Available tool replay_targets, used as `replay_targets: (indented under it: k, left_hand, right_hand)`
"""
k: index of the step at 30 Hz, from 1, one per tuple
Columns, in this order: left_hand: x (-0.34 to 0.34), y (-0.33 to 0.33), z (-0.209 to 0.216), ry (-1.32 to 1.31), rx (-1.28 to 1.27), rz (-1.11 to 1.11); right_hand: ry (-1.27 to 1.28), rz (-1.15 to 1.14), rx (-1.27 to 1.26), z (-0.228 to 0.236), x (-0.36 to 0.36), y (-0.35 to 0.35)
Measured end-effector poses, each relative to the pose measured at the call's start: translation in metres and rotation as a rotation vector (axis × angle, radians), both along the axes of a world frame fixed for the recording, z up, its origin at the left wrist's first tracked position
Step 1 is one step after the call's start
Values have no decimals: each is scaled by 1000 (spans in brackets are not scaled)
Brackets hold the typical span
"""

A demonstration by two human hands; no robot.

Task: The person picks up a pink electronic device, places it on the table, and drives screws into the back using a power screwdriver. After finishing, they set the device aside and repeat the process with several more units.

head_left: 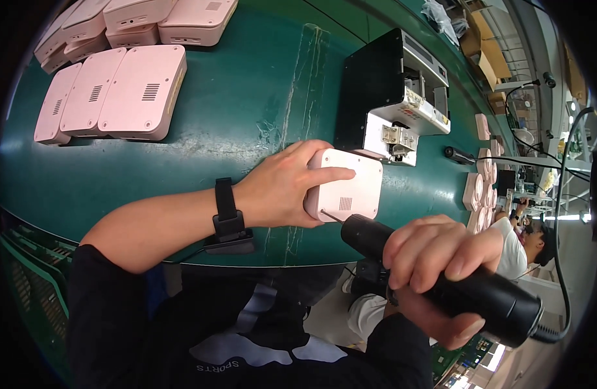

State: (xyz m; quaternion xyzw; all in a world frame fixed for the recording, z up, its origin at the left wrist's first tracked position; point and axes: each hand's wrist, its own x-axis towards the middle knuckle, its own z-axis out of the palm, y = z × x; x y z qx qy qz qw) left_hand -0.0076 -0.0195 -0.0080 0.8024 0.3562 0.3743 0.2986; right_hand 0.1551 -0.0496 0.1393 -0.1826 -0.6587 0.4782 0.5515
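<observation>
Head view, left fingers (331, 175) clamped on pink box (354, 187), right fingers (412, 256) curled tightly round black screwdriver (489, 299)

From afar, I see a black top (172, 360) with dark sleeves (110, 308), pale-grey shapes (240, 350) and small lettering (217, 367) across its front, and a black buckled strap (225, 200) around the left wrist (244, 201).

Smooth matt plastic on pink housing (364, 185), satin black plastic on screwdriver (496, 299), metal bit (332, 216), scuffed semi-gloss tabletop (214, 159), matt black machine casing (370, 91), cloth-like wrist strap (226, 201)
</observation>
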Motion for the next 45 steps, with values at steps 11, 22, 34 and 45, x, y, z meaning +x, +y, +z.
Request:
replay_targets:
  k: [11,22,34,45]
  left_hand:
    - [0,3,-1,-78,-1,3]
    - [-6,-3,25,-21,-77,-146]
    - [-55,-66,47,-229,-651,-129]
    - [-72,-47,41,-383,-1440,183]
  right_hand:
    - [-28,-26,-46,0,-6,-3]
    - [31,-157,-165,16,-2,-26]
    - [341,-374,-70,27,101,-37]
    - [97,-775,-65,-55,153,4]
